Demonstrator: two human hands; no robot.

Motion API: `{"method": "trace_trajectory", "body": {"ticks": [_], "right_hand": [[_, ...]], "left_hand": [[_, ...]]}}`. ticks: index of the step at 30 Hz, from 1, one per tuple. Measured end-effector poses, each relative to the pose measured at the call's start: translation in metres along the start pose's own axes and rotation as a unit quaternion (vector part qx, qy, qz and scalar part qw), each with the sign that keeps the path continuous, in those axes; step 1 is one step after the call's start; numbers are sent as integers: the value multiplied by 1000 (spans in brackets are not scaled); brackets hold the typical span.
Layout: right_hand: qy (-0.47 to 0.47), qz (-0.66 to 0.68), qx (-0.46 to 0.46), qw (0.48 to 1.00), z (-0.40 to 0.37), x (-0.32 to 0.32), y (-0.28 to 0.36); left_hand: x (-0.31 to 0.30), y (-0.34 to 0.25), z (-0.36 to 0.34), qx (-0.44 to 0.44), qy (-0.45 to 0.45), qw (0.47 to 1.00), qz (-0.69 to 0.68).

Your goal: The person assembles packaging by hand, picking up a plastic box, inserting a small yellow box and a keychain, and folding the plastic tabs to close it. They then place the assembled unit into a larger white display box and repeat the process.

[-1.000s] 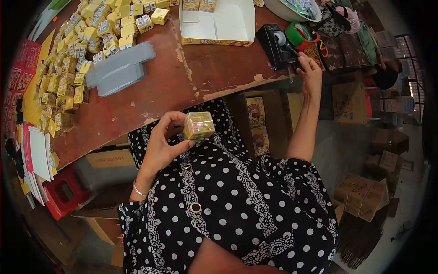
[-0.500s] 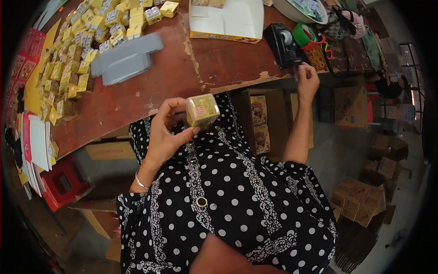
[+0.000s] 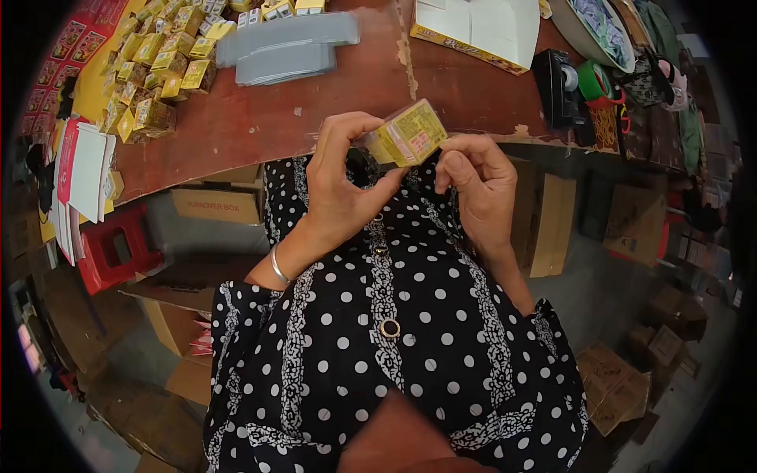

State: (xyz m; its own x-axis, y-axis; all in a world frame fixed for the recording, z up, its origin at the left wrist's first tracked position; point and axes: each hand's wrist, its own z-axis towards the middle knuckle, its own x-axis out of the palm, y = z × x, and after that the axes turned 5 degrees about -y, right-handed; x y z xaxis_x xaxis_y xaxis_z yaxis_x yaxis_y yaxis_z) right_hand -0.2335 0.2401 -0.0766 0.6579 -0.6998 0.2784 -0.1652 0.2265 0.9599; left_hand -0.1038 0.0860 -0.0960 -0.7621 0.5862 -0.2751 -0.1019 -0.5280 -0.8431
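Note:
My left hand (image 3: pixel 337 169) grips a small yellow box (image 3: pixel 410 134) with a clear plastic cover, thumb below and fingers behind it. The box is held tilted, just past the near edge of the table. My right hand (image 3: pixel 482 175) is at the box's right corner, index fingertip against it and the other fingers curled in. Whatever lies between its thumb and fingers is too small to make out. On the table stands a black tape dispenser (image 3: pixel 558 91) with a roll of clear tape. Flat clear plastic sleeves (image 3: pixel 288 51) lie stacked to the left.
Many similar yellow boxes (image 3: pixel 169 59) are heaped at the left of the table (image 3: pixel 347 94). An open display carton (image 3: pixel 477 35), a green tape roll (image 3: pixel 593 80) and a basin (image 3: pixel 603 35) sit toward the right. Below are a red stool (image 3: pixel 118 246) and cardboard cartons (image 3: pixel 217 206).
My right hand has come from the tape dispenser to the box's right corner. The left hand has turned the box and raised it slightly. The view has shifted left.

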Motion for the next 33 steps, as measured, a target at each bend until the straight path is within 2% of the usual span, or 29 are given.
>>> {"method": "trace_trajectory", "body": {"ticks": [7,9,13,15,16,17,18,19,21,22,24,25,27,28,29,30,31,33], "right_hand": [[-6,-81,-20,996,6,7,-3],[-10,-50,46,998,10,9,6],[-3,-130,49,990,13,0,-5],[-44,-243,-95,964,19,-3,-12],[-42,-242,-96,965,23,-5,-11],[-4,-297,-233,926,27,-8,-9],[33,-344,-365,864,32,-11,-7],[33,-345,-366,864,36,-14,-6],[136,-372,-384,834,44,-20,-5],[138,-372,-385,833,48,-23,-6],[203,-352,-343,847,54,-26,-11],[206,-352,-345,846,53,-24,-10],[183,-270,-146,934,50,-18,-7],[189,-160,-94,964,54,-20,-7],[192,-48,-38,979,59,-24,-6],[171,-99,-14,980,64,-27,1],[173,-100,-16,980,72,-34,4],[194,-103,192,956,86,-44,11]], "left_hand": [[2,5,-3,2,-7,1000,-3],[3,7,-5,-4,-4,1000,-16],[2,5,-4,-46,11,997,-56],[3,3,-4,-142,24,983,-111],[3,2,-4,-141,23,984,-110],[3,2,-5,-193,47,965,-172],[3,1,-5,-243,71,939,-233],[3,-1,-4,-242,70,939,-233],[2,-4,-1,-285,69,911,-291],[2,-4,-2,-284,67,911,-291],[1,0,-3,-269,64,918,-285],[1,1,-4,-267,61,918,-285],[0,2,-1,-137,31,971,-194],[-3,2,3,-134,27,972,-193],[-8,0,7,-21,23,993,-113],[-11,-1,11,93,18,995,-30],[-9,4,13,95,16,995,-30],[-4,15,17,255,-12,966,34]]}}
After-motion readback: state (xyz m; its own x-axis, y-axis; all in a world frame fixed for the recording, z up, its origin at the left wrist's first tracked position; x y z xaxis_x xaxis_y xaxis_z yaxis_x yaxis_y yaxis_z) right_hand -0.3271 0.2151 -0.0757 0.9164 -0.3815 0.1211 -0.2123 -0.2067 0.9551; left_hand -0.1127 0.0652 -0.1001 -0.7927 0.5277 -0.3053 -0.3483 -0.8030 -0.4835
